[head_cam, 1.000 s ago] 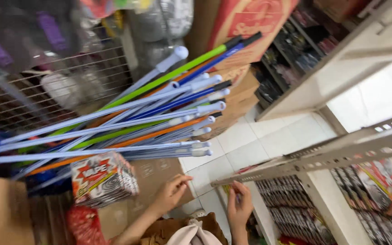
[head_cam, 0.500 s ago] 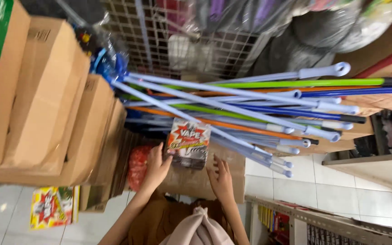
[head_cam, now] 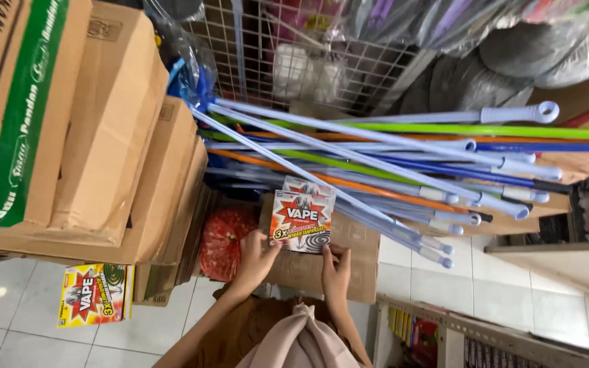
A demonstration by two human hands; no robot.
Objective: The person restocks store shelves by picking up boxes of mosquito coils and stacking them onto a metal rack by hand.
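1. The person holds a stack of flat red-and-white boxes [head_cam: 303, 217] up in front of them with both hands, over a brown carton [head_cam: 349, 262] that sits on the white tiled floor [head_cam: 8, 307].
2. The left hand [head_cam: 257, 255] is closed on the stack's lower left corner, fingers curled round the edge.
3. The right hand [head_cam: 336, 262] is closed on the lower right corner, thumb on the front face.
4. The stack lies directly above both hands, its long side running left to right between them; neither hand is clearly nearer.
5. Its top edge sits just under a bundle of long mop handles [head_cam: 390, 160], blue, green, orange and pale, slanting across from a wire rack [head_cam: 294, 61].
6. A matching yellow-edged box [head_cam: 95, 294] leans against stacked cardboard boxes [head_cam: 103, 136] well to the left, near a red mesh bag [head_cam: 223, 242].
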